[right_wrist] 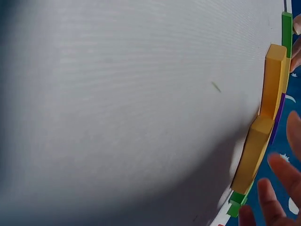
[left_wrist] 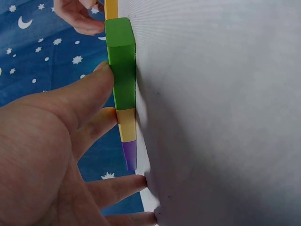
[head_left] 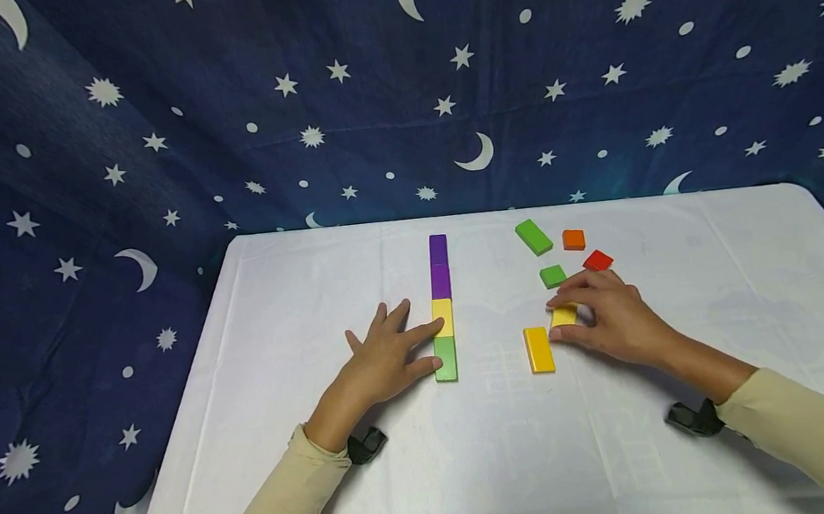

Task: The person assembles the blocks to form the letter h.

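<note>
A straight column of flat blocks lies on the white table: purple blocks (head_left: 439, 267) at the far end, a yellow block (head_left: 441, 312), then a green block (left_wrist: 123, 80) nearest me. My left hand (head_left: 381, 361) has its fingers spread beside the column, the index fingertip on the yellow block and the thumb against the green one. My right hand (head_left: 618, 319) is above a second yellow block (head_left: 565, 315), thumb and index bent over it with a gap between them. In the right wrist view, its fingers (right_wrist: 282, 172) stand apart from that block (right_wrist: 254, 153).
An orange-yellow block (head_left: 539, 350) lies just left of the right hand. Beyond that hand are a long green block (head_left: 534, 237), a small green block (head_left: 553, 276), an orange block (head_left: 574, 240) and a red block (head_left: 597, 259). A star-patterned cloth (head_left: 370, 144) hangs behind the table.
</note>
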Demonstrator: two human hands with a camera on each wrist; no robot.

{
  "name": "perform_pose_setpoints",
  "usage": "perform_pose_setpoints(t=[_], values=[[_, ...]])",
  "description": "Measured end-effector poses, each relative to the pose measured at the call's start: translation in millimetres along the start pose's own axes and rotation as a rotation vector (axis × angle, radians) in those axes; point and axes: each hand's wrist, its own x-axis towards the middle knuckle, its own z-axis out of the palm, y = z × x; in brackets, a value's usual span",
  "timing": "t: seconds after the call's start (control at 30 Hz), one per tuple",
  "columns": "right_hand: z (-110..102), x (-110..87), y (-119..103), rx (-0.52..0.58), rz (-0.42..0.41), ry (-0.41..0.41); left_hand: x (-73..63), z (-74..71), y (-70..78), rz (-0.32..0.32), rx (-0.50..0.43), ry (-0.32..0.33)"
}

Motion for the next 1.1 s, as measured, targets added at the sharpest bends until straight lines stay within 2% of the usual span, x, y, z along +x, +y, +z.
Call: perform_pose_setpoints(t=[0.17,0.33,0.63,0.83,1.1], values=[[-2.1,-1.6,1.9,-0.028,0.034,0.064,-0.4,-0.4,-0.2,-0.006,-0.001,-0.002],[-2.3,-1.9,3.8,-0.064,0.105,0.046,-0.2,0.3,-1.2,-0.005,0.002,-0.001],[-1.9,-2.5,6.0,-0.093,0.147,0.009,0.0,-0.1,-0.1,-0.001,0.006,0.001],[-2.4,-2.2,4.7,-0.052,0.152,0.027,0.5,0.3,0.2,-0.006,0.008,0.0],[-4.4,0.3,5.1,0.084,0.174,0.084,-0.1,0.6,-0.1,-0.007,-0.003,-0.002]])
